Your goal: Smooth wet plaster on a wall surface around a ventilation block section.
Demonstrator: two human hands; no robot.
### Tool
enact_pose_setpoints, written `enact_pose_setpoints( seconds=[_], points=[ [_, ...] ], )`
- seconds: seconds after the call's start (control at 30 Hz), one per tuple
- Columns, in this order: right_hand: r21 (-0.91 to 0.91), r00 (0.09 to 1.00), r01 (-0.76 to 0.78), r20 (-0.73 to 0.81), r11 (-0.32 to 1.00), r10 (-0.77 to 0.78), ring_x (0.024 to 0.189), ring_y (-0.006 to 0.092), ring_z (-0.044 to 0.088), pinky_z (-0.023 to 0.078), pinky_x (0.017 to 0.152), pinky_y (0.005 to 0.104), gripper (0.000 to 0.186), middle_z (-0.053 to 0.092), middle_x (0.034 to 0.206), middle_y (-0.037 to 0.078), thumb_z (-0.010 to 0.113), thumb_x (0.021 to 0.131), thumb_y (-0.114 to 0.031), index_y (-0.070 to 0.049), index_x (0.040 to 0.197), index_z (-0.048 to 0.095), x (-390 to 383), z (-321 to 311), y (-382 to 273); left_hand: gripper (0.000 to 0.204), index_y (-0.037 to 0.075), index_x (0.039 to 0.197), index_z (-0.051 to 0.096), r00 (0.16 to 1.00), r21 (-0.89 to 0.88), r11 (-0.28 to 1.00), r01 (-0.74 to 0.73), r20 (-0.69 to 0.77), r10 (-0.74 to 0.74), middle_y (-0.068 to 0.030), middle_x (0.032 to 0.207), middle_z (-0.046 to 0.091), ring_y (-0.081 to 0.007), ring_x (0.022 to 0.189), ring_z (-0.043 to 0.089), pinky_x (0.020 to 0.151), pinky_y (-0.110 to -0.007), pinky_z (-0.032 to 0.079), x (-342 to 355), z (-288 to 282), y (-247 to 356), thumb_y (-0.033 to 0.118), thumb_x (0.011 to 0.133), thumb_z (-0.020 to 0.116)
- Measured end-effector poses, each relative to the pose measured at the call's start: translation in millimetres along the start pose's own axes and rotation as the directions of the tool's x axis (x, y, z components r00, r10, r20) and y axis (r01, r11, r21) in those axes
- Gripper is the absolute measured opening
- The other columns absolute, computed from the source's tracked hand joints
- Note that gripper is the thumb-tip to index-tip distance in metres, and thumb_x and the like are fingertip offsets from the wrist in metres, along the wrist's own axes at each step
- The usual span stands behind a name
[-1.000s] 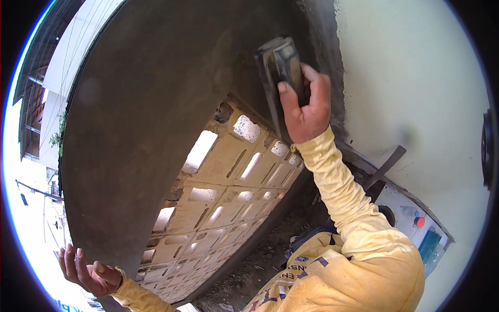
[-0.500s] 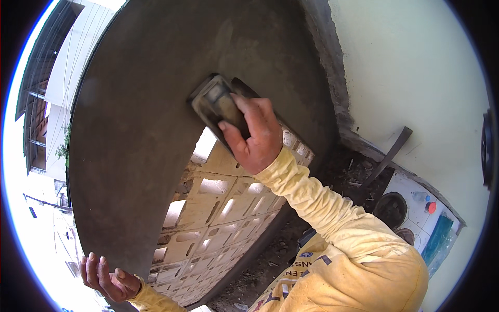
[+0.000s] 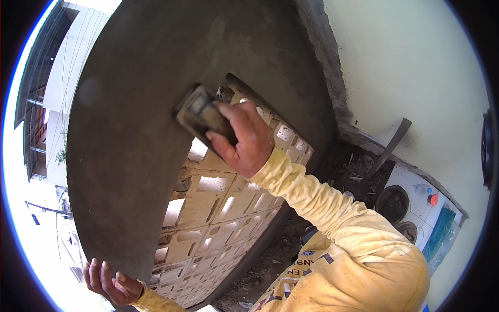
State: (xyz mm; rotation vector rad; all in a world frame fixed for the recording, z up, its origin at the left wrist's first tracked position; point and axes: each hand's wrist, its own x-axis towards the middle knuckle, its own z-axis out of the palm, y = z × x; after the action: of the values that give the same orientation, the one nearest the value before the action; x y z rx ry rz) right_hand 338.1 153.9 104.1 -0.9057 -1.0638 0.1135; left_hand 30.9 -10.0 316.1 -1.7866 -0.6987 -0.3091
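My right hand (image 3: 244,136) grips a small block-shaped plastering float (image 3: 204,115), grey-brown and smeared with mortar. Its face lies against the dark, freshly plastered wall (image 3: 135,114), close to where the plaster borders the pale pierced-block screen (image 3: 223,208). Thumb and fingers wrap round the float's sides, and motion blurs its far edge. At the lower left my left hand (image 3: 113,283) is raised beside the plaster's outer edge, palm up, with fingers curled loosely apart and nothing in them.
A pale wall (image 3: 410,67) rises at the right, with a long strip (image 3: 387,150) leaning on it. Near its foot are a dark bucket (image 3: 391,204), a bottle with a red cap (image 3: 432,199) and a teal bag (image 3: 439,234) on white tiles. Rubble (image 3: 275,260) covers the ground below the screen.
My right hand has slid the float left and slightly down along the wall, uncovering the screen's upper corner. My left hand has shifted only slightly.
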Motion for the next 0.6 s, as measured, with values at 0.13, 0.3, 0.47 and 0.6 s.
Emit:
enact_pose_setpoints(
  seconds=[0.13, 0.3, 0.47, 0.6],
  points=[
    [0.101, 0.990, 0.077, 0.113, 0.992, -0.089, 0.082, 0.0299, 0.062, 0.052, 0.068, 0.0375, 0.050, 0.056, 0.097, 0.014, 0.075, 0.079, -0.017, -0.003, 0.122, 0.056, -24.7, -4.8, -6.5, 0.031, -0.001, 0.109, 0.064, 1.000, 0.006, 1.000, 0.005, -0.022, -0.005, -0.0182, 0.114, 0.065, -0.0373, 0.113, 0.058, 0.099, -0.051, 0.045, 9.4, 2.3, 5.3, 0.024, 0.100, 0.047],
    [-0.020, 0.991, -0.128, -0.052, 0.992, 0.127, 0.083, 0.0353, 0.061, 0.052, 0.071, 0.0443, 0.051, 0.054, 0.099, 0.016, 0.073, 0.081, -0.021, -0.005, 0.124, 0.051, 6.6, -10.7, 11.6, 0.031, -0.001, 0.109, 0.064, 1.000, -0.014, 1.000, -0.012, -0.006, 0.012, -0.0184, 0.116, 0.064, -0.0371, 0.115, 0.056, 0.099, -0.051, 0.045, 10.3, -6.4, 10.0, 0.023, 0.100, 0.047],
    [0.052, 0.985, 0.015, 0.172, 0.999, -0.024, 0.085, 0.0326, 0.061, 0.054, 0.070, 0.0417, 0.053, 0.054, 0.099, 0.013, 0.074, 0.080, -0.023, -0.008, 0.125, 0.052, -18.4, -4.1, -4.3, 0.032, -0.001, 0.110, 0.063, 1.000, -0.009, 1.000, -0.013, -0.001, 0.013, -0.0184, 0.118, 0.063, -0.0368, 0.118, 0.054, 0.100, -0.051, 0.044, 17.0, -11.2, 10.2, 0.024, 0.100, 0.047],
    [0.089, 0.989, 0.045, 0.134, 0.995, -0.057, 0.087, 0.0303, 0.062, 0.054, 0.070, 0.0394, 0.054, 0.054, 0.099, 0.012, 0.076, 0.078, -0.023, -0.008, 0.124, 0.053, -28.5, -9.4, -5.6, 0.033, -0.001, 0.107, 0.064, 1.000, 0.006, 1.000, -0.006, -0.004, 0.006, -0.0190, 0.116, 0.063, -0.0379, 0.117, 0.055, 0.100, -0.054, 0.043, 19.9, -16.7, 9.9, 0.026, 0.099, 0.047]
  ],
)
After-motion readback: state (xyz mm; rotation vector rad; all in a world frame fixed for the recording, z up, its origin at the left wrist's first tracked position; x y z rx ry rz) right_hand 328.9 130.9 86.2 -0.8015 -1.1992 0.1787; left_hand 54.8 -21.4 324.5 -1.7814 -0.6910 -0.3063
